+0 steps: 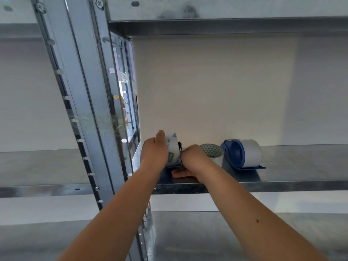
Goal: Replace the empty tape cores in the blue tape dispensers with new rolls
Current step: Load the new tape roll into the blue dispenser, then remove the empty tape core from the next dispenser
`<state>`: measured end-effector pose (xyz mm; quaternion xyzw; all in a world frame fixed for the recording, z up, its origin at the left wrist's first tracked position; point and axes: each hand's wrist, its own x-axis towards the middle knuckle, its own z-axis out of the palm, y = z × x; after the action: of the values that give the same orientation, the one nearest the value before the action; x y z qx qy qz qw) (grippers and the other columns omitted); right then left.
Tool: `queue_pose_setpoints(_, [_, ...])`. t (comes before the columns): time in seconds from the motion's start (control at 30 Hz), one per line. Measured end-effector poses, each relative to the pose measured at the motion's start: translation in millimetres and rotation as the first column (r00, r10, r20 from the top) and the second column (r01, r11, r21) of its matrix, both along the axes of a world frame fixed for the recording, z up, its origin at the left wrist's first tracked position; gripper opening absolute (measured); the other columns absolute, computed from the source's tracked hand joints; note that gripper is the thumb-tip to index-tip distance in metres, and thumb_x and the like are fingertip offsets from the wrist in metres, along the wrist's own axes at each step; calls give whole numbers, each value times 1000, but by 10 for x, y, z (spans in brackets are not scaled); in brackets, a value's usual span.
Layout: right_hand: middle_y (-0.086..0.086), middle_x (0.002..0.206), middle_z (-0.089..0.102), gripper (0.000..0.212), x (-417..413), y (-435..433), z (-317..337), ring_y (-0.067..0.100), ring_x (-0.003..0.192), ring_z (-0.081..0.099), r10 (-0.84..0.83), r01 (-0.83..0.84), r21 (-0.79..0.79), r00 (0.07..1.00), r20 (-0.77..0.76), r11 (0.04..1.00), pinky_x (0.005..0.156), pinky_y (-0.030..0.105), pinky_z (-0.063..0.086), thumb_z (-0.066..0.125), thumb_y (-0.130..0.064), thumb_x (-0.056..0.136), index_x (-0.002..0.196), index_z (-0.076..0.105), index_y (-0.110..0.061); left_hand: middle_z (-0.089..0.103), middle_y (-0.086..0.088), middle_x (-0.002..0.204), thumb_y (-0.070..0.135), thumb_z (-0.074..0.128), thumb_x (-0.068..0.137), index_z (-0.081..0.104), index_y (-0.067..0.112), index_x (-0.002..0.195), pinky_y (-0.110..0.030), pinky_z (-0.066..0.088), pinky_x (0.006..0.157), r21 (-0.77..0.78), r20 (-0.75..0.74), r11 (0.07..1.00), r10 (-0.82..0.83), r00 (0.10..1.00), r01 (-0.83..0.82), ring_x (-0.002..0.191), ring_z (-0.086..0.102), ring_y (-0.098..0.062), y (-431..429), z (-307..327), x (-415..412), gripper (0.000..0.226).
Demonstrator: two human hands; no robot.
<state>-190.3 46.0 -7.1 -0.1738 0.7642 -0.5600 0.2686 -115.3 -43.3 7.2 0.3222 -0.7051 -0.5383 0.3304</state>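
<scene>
From where I stood, two bare forearms reached up over a lower metal shelf [188, 232] toward the shelf [291, 166] above it, just right of a punched steel upright [82, 102].

The left hand [154, 152] was wrapped round a labelled roll [174, 150] seated in a blue tape dispenser [175, 166]. Its thumb stood up over the top of the roll and its back was turned my way. The dispenser stood on the shelf near the front edge, at the left end beside the upright.

The right hand [194, 161] was curled against the dispenser's right end, its thumb lying along the shelf by the blue base. Its fingertips were hidden, so I could not tell whether it gripped anything.

Just behind that hand lay a loose tape roll [211, 151], its core printed with green triangles. Touching or nearly touching it on the right stood a second dispenser [237, 155], blue, loaded with a full white roll [253, 152]. A pale wall [216, 87] closed the back.
</scene>
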Motion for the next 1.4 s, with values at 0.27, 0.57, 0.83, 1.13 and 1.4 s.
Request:
queue_pose_setpoints(0.27, [12,75,64,14,-10,78,83,26,57,66,146,29,359,881,-449,933,49,29,56,48,-11,98,96,59,-2,41,-7,62,45,36,99,38,15,64,-38,34,60,-169,14,985,-17,1000,19,59,40,-23,39,-125,87,46])
queue_pose_setpoints(0.57, [22,73,73,25,70,290,185,31,50,69,34,-8,75,932,-362,997,47,29,54,45,-15,104,98,68,-6,61,1,72,52,44,95,59,18,96,-34,49,63,-34,18,999,-3,1000,4,69,62,-17,62,-171,150,37])
queue_pose_setpoints(0.83, [16,77,63,25,86,374,189,21,46,61,-77,23,-198,959,-272,980,41,31,53,45,-12,106,105,69,-2,58,8,84,58,45,100,41,29,122,-30,50,64,25,-20,1000,17,1000,-17,70,56,-6,142,-113,222,36])
queue_pose_setpoints(1.13, [12,86,67,23,157,575,278,21,65,68,-229,73,-414,911,-343,908,54,34,61,48,-16,107,113,70,-14,48,17,133,44,63,92,50,33,131,-22,34,98,-551,-167,828,16,986,-107,121,43,-6,374,-19,324,42])
queue_pose_setpoints(1.4, [-4,86,72,20,129,1019,294,16,81,70,-532,272,-528,726,-436,805,78,31,62,56,-14,101,102,74,-21,55,18,114,20,66,94,63,27,114,-16,48,87,-695,-255,718,-292,922,35,102,57,-2,695,53,218,22])
